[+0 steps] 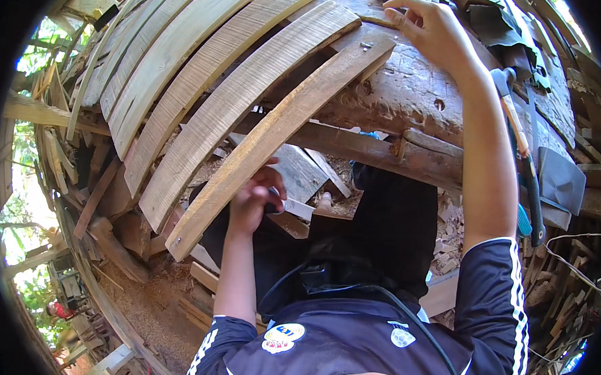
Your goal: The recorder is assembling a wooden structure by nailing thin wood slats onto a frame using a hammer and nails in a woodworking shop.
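Visibly pitted bench [412, 92] under slats [237, 107]; sawdusty floor [144, 301].

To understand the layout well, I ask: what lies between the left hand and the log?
In the head view, a grey board and a beam lie between the left hand and the log.

Sawdust-strewn floor [146, 309]; sunlit green foliage [30, 143] at left.

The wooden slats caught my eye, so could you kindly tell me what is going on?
The person's left hand curls around a small dark object, too hidden to identify, beside the nearest slat. The right hand is near that slat's far end, where small metal fasteners show. More slats lie to the left.
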Available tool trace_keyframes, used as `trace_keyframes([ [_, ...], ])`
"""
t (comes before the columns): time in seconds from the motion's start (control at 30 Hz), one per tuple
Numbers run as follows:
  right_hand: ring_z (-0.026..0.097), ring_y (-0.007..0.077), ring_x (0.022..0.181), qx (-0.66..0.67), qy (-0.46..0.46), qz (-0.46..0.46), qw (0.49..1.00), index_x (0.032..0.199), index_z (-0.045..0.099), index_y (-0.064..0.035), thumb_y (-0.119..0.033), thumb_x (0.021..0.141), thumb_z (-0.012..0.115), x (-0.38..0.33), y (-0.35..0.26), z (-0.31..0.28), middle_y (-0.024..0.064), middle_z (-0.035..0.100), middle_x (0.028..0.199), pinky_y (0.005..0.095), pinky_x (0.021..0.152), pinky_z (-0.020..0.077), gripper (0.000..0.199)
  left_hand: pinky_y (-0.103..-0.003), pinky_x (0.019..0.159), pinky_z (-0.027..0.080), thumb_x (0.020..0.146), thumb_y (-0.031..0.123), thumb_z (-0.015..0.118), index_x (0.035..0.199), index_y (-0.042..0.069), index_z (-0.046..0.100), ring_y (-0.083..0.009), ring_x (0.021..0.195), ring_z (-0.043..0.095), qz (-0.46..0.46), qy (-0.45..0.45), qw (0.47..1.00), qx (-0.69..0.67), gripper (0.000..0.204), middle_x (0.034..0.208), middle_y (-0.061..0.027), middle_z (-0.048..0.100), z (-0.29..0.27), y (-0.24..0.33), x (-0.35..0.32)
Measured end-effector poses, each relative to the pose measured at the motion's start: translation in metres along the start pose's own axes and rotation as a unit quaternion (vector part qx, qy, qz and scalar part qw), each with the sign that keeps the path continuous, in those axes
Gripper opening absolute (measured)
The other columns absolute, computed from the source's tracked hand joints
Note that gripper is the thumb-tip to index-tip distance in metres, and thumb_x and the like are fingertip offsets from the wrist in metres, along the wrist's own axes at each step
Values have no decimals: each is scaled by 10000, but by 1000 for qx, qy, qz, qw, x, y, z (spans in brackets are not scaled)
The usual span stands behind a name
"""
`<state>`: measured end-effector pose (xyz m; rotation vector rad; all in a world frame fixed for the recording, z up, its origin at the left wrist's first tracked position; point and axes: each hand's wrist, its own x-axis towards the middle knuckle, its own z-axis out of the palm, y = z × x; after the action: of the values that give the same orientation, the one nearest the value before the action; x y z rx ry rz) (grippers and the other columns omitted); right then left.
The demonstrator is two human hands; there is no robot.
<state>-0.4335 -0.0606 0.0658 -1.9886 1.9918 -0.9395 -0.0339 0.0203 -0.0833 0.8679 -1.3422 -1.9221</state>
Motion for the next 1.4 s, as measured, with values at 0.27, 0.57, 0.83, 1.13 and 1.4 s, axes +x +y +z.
trace_keyframes([
  [0.27, 695, 272, 698, -14, -8, -25, 1000, 1043, 736, -60, -231, 902, 671, 9, 19, 22, 166, 705, 777, 377, 654, 536, 231, -353, 714, 595, 970, 437, 464, 1364, -77, 494, -355, 1139, 642, 136, 139, 963, -186, 648, 1293, -246, 608, 33, 45, -1],
  [0.57, 666, 258, 717, -98, -34, -40, 994, 1105, 720, -40, -233, 916, 684, 16, 52, 45, 148, 711, 827, 364, 689, 535, 272, -451, 731, 609, 980, 265, 445, 1361, -61, 520, -398, 1109, 668, 135, 64, 917, -370, 508, 1230, -256, 658, 35, 92, -18],
  [0.83, 685, 247, 795, -42, -48, -117, 991, 1048, 769, -112, -264, 913, 732, 9, 23, 46, 101, 724, 877, 356, 718, 563, 207, -353, 729, 561, 1005, 226, 470, 1582, 2, 93, -265, 1055, 639, 221, -42, 940, -258, 725, 1613, -326, 36, 33, 181, -7],
  [1.13, 687, 252, 834, -82, -117, -114, 983, 937, 774, -114, -239, 836, 779, 1, 0, 43, 65, 720, 885, 379, 767, 551, 161, -366, 768, 531, 1017, 262, 458, 1585, 1, 67, -249, 1036, 632, 232, -61, 936, -257, 737, 1590, -378, 33, 37, 180, 5],
  [1.4, 693, 259, 875, -98, -61, -167, 979, 941, 756, -127, -186, 858, 740, 3, -12, 61, 72, 729, 919, 389, 807, 559, 103, -319, 733, 544, 980, 206, 548, 1577, -17, 51, -221, 978, 638, 245, -35, 941, -230, 808, 1611, -342, -1, 35, 212, -1],
])
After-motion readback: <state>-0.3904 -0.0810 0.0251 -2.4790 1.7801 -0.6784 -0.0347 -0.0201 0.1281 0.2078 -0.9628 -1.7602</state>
